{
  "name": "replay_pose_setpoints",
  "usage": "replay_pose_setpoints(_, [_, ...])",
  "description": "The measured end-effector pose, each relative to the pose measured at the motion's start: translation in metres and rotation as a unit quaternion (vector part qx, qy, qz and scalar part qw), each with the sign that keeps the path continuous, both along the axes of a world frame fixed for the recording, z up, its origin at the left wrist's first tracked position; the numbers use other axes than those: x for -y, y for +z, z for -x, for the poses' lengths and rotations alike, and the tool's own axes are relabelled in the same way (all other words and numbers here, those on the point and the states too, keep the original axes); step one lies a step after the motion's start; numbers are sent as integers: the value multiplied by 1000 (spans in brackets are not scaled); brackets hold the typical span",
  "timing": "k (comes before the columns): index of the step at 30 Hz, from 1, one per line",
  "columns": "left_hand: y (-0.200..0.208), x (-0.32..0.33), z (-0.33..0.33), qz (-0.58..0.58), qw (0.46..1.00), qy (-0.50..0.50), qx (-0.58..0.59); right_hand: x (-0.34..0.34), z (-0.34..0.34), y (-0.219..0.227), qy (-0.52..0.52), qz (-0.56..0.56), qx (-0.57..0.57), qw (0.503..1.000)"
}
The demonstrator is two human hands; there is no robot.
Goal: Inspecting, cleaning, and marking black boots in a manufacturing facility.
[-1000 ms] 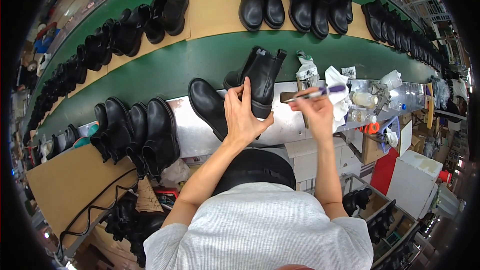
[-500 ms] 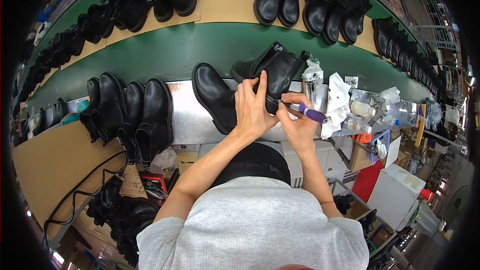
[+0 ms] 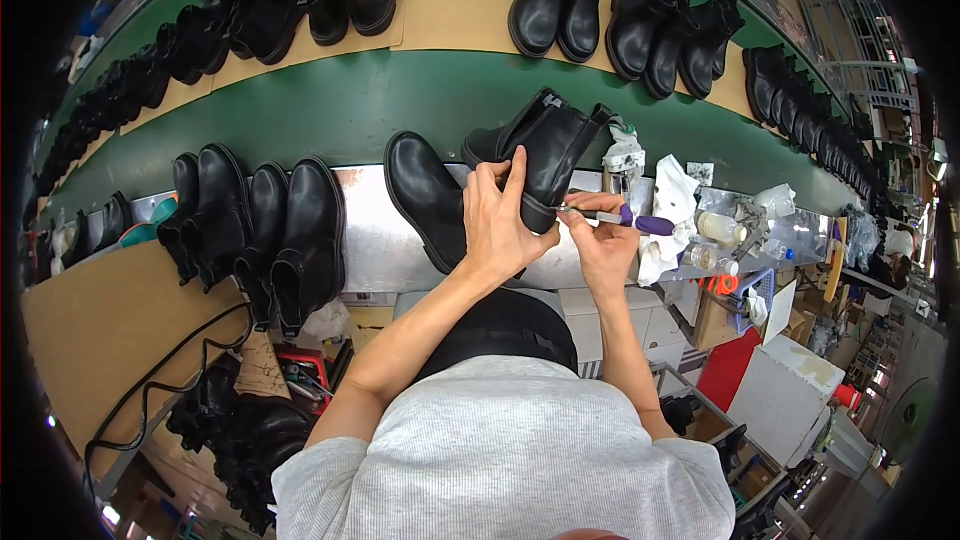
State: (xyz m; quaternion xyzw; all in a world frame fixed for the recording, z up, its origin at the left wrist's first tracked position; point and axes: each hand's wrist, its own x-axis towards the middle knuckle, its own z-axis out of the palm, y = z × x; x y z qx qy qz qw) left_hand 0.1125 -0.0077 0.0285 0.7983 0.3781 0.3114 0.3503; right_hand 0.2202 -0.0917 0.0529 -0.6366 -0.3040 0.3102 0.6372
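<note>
A black ankle boot [image 3: 563, 152] is tilted in front of me at the table's metal edge. My left hand [image 3: 495, 217] is closed on its lower end, the forefinger stretched along the leather. My right hand [image 3: 606, 252] grips a slim tool with a purple handle [image 3: 654, 226]; its metal tip meets the boot's sole edge near my left fingers. Behind the held boot shows a dark rounded piece of footwear, mostly hidden. Just left of my left hand, another black boot [image 3: 418, 178] lies with its toe pointing away.
More black boots [image 3: 312, 210] stand to the left on the metal strip [image 3: 365, 230]. Rows of boots line brown card [image 3: 455, 5] across the green table [image 3: 330, 100]. At right are a white cloth [image 3: 676, 190], plastic bottles [image 3: 720, 228] and a metal can [image 3: 622, 165].
The purple handle has swung from a downward slant to nearly level, and my right hand has turned with it. The held boot has shifted slightly. My left hand keeps its hold.
</note>
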Motion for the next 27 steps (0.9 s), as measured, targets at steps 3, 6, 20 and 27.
replay_pose_setpoints(3, [-1,-1,1,-2,1000,5,12,2,-4,-13,-10,-38,-47,998])
replay_pose_setpoints(6, [0,-2,4,10,1000,15,8,5,-12,-26,-43,-43,-131,989])
replay_pose_setpoints(20, [39,13,35,-29,970,-113,-213,46,-142,-79,-11,535,432,726])
replay_pose_setpoints(27, [16,-96,94,291,901,112,-300,-25,-70,-73,261,306,-97,910])
